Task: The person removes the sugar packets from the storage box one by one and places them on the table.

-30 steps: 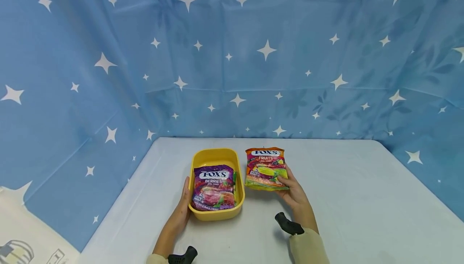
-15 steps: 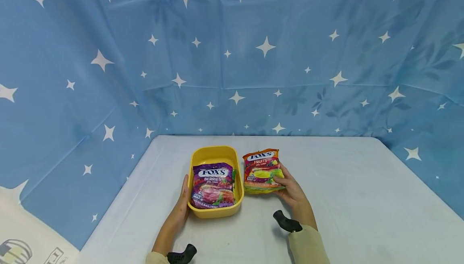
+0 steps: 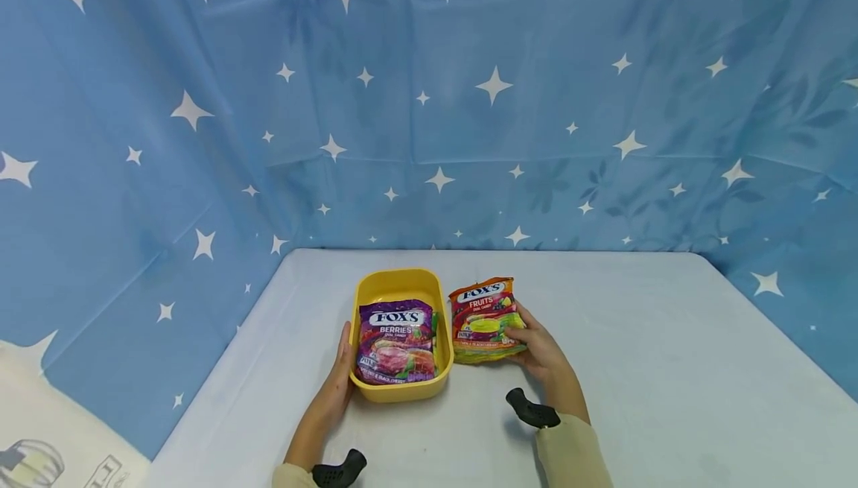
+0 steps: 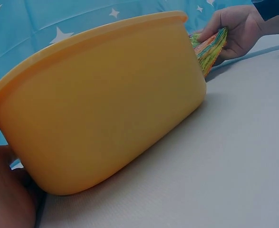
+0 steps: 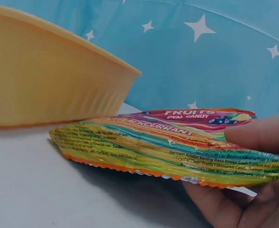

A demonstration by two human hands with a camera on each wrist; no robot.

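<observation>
A yellow plastic tub [image 3: 402, 395] stands on the table with a purple bag of Fox's berries candy [image 3: 395, 343] lying face up inside. Along the tub's left wall rests my left hand [image 3: 335, 384], fingers extended against the side; the left wrist view shows part of it at the tub's corner. My right hand [image 3: 541, 350] pinches an orange and green bag of Fox's fruits candy [image 3: 484, 322] by its right edge, thumb on top and fingers beneath. In the right wrist view the fruits bag [image 5: 168, 142] is tilted, its far corner close beside the tub's wall [image 5: 58, 71].
A white cloth covers the table [image 3: 643, 369]. Behind and to the left hangs a blue curtain [image 3: 375, 115] with white stars. A cream printed cloth [image 3: 60, 428] shows at the lower left. Black wrist mounts [image 3: 532, 407] sit at both sleeves.
The right hand has brought the fruits candy bag slightly left and lower, closer to the tub, and tilted it a little. The left hand and the tub stay about where they were.
</observation>
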